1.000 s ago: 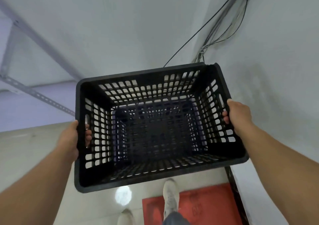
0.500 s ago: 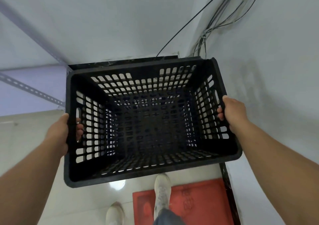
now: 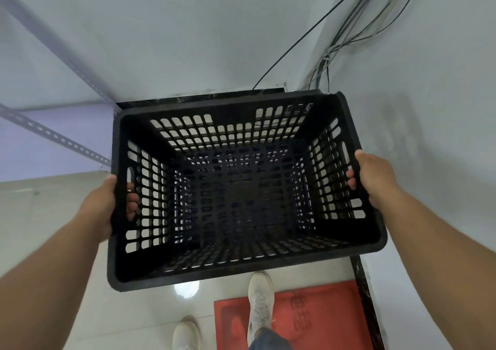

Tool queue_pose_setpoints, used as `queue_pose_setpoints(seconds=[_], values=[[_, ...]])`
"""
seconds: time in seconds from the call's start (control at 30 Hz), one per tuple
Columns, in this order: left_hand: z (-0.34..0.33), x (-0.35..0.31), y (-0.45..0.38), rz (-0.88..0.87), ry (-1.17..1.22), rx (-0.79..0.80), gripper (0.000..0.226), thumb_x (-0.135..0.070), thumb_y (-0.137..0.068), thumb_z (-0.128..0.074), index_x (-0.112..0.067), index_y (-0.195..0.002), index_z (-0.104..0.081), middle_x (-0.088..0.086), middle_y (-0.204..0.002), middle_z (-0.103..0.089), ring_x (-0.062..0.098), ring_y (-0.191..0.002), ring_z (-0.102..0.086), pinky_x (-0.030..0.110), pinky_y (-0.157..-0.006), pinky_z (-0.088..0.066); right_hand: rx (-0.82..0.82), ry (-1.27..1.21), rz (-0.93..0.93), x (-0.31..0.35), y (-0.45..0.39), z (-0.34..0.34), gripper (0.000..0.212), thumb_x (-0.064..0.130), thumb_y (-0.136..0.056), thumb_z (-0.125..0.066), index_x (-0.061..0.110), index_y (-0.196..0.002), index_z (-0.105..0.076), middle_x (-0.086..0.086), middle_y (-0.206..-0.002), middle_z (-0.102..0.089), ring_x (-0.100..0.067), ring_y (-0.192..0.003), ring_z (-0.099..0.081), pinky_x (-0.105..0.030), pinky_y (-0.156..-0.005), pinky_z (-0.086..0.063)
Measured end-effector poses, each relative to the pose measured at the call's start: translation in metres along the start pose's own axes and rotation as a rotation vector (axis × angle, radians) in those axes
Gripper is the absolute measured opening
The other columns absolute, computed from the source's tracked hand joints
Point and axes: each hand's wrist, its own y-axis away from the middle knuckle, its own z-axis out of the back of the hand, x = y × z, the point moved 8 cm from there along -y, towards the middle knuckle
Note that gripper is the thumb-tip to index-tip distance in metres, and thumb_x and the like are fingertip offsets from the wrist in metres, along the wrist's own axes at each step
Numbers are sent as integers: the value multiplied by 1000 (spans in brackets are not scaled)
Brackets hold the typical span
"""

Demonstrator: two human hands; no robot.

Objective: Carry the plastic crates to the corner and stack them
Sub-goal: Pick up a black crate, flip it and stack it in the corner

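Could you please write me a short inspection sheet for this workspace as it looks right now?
Surface: glossy pale tiled floor, with a light reflection.
Job's things: one empty black plastic crate, held level above the floor.
Clutter: red mat under the right shoe.
Grippers: left hand and right hand grip opposite short sides, fingers through the handle slots.
Cables: loose bundle hanging down the wall corner.
Surroundings: white walls, slotted metal shelf frame at left.

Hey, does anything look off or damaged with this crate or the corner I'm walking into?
The black crate looks whole, held level by the left hand and right hand. Only oddity: loose cables hang untidily down the corner wall.
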Motion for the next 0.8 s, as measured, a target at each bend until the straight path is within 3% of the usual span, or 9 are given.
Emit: queue_pose_setpoints(seconds=[0.13,0.43,0.57,0.63,0.8], values=[[-2,2,0,-12,-8,6,40,-43,-98,-30,-13,-86,-55,5,-71,-54,9,-39,-51,25,-53,-40,-19,-5,12,-2,2,4,32,34,-97,-42,9,-105,-60,-7,-72,-58,-19,-54,-51,-29,-53,-44],[3,-13,-12,-83,-38,-66,40,-43,-99,-30,-16,-83,-55,5,-72,-54,4,-32,-51,21,-45,-43,-23,-80,35,1,4,-8,28,32,-98,-43,10,-103,-59,-6,-68,-57,-17,-54,-50,-28,-52,-43],[2,-13,-8,-95,-57,-81,41,-44,-99,-30,-15,-84,-54,5,-73,-55,6,-38,-51,25,-56,-41,-4,-49,18,3,1,-9,30,33,-98,-42,10,-109,-58,-7,-71,-58,-19,-54,-50,-29,-55,-44],[0,-10,-4,-82,-64,-71,42,-45,-99,-29,-14,-85,-54,6,-72,-55,6,-36,-51,25,-55,-40,16,-29,-1,3,1,-7,31,34,-99,-41,10,-112,-56,-8,-74,-58,-20,-57,-51,-31,-58,-45],[1,-1,6,-65,-52,-46,41,-42,-100,-29,-12,-85,-53,7,-72,-53,16,-56,-47,27,-56,-38,2,10,-15,-6,10,1,36,33,-99,-40,7,-117,-56,-9,-75,-59,-20,-60,-53,-31,-60,-47]])
